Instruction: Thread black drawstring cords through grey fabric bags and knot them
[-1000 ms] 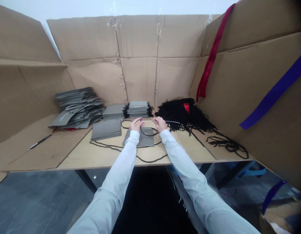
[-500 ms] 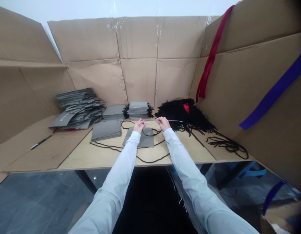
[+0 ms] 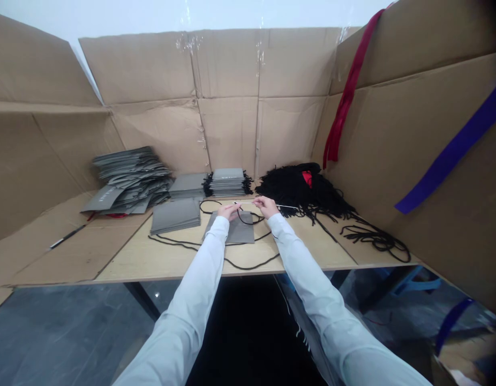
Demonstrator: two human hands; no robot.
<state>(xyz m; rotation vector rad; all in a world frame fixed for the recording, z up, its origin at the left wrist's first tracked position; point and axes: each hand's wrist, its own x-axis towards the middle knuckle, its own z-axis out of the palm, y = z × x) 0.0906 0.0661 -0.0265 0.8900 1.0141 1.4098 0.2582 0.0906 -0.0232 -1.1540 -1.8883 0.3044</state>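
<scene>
A thin white rod (image 3: 286, 206) is pinched in my right hand (image 3: 266, 207), its tail sticking out to the right. The rod's other end reaches the fingertips of my left hand (image 3: 228, 212), which is closed on a black cord (image 3: 245, 220). How cord and rod meet there is too small to tell. Below my hands a flat grey piece (image 3: 242, 234) lies on the table, partly covered by my left hand and the cord. More black cord curves across the wood in front of it.
Left, a low stack of grey pieces (image 3: 175, 216) and a tall leaning pile (image 3: 129, 179). At the back, a neat stack with black cord ends (image 3: 227, 182). Right, a heap of black cords (image 3: 300, 187) and a loose coil (image 3: 378, 238). Cardboard walls (image 3: 227, 64) enclose the table (image 3: 131, 260).
The white rod has shifted slightly left and tilts down to the right. My left hand has turned a little, its fingers now closer around the cord near the rod's left end.
</scene>
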